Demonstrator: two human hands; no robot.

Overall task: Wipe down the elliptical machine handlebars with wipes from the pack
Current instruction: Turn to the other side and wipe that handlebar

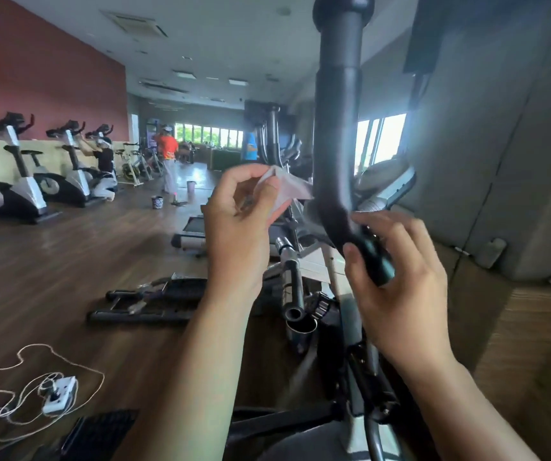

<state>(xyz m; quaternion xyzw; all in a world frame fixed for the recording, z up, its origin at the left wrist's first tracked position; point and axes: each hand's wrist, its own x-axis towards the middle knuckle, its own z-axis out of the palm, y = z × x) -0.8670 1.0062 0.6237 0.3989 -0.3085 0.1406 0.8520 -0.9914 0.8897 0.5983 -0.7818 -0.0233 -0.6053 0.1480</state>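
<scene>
The handlebar (335,134) rises as a dark padded tube through the middle of the view. Just left of it, the left hand (239,224) pinches a white wipe (289,189) between thumb and curled fingers, and the wipe's edge is at or almost at the padding. The right hand (400,277) curls thumb and fingers loosely round the handlebar's lower bend.

The wipe is bunched, so I judge it could skim only 1 side of the tube and miss the back. So light a pinch could also let it drop.

The pack is not in view. Far left of the handlebar, 2 containers stand on the floor, a dark bucket (157,201) and a pale bucket (191,187); their contents are too small to tell.
</scene>
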